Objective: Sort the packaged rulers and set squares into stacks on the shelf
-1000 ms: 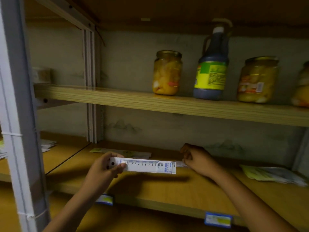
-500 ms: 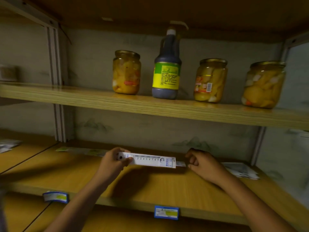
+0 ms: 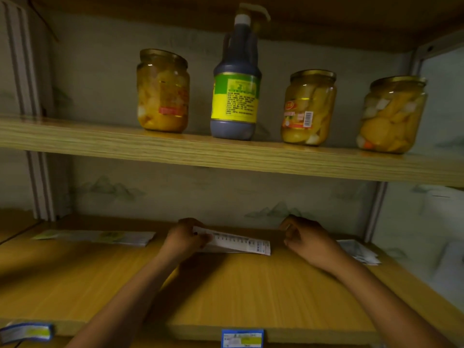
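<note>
My left hand grips the left end of a white packaged ruler. The ruler lies low over the back of the lower wooden shelf, its right end slanting down. My right hand hovers just past the ruler's right end with a small gap between them. Its fingers are curled, and nothing shows in them. A flat stack of long ruler packets lies on the shelf to the left. Some pale packets lie at the shelf's right end; their shape is unclear.
The upper shelf hangs close above and carries three jars of yellow fruit and a dark bottle. Metal uprights stand at both sides. Price labels are fixed to the lower shelf's front edge.
The ruler has dropped lower and further back over the shelf in my left hand. My right hand now sits apart from its right end. The view has swung right.
</note>
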The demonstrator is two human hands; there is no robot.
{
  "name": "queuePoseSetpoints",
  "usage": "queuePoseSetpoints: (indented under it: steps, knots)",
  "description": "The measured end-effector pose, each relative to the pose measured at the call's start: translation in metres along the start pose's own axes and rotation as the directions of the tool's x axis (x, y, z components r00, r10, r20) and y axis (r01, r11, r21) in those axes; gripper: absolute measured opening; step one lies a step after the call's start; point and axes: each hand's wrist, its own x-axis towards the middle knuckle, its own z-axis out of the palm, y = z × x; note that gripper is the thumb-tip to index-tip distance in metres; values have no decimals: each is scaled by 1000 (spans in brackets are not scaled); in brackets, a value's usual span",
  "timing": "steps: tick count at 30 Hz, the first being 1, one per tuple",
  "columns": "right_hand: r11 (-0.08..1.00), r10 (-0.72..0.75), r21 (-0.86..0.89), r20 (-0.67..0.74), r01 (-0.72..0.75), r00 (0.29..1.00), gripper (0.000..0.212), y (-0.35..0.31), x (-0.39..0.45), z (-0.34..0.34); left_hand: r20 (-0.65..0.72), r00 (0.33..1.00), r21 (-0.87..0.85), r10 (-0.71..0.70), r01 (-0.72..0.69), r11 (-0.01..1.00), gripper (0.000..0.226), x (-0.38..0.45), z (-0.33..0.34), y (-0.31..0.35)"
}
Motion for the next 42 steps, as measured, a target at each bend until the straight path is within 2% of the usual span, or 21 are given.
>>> queuePoseSetpoints:
  steps: [3,8,13,16,21,28,31,34,42]
  knots:
    - [1000,6,-12,-4,-6,1000,30,-1,7,1,4,1000,181,16,-16,983,25,5,4,-2]
    - [998,54,27,-2,-54,999,29,-10,19,2,23,996,299,84,-87,950,25,13,9,-12]
    - [997,70,44,6,-70,998,28,-19,25,6,33,993,568,110,-109,816,38,15,13,-21]
    - [997,66,41,24,-67,998,29,-24,25,9,58,993,637,102,-115,762,37,16,14,-25]
    - [999,33,41,50,-35,998,31,-39,20,14,64,995,561,74,-97,822,34,15,8,-23]
    - [994,-16,112,102,5,995,28,-68,3,12,151,977,406,151,-201,892,18,0,-29,-12]
    - [991,-43,129,110,29,993,29,-83,-10,8,207,961,432,183,-258,864,23,-24,-47,-7]
    - [985,-68,167,116,48,991,29,-103,-29,1,183,955,436,235,-293,851,22,-50,-60,-7]
    - [985,-142,122,180,121,973,32,-159,-89,-16,148,980,535,133,-192,823,26,-140,-93,-3]
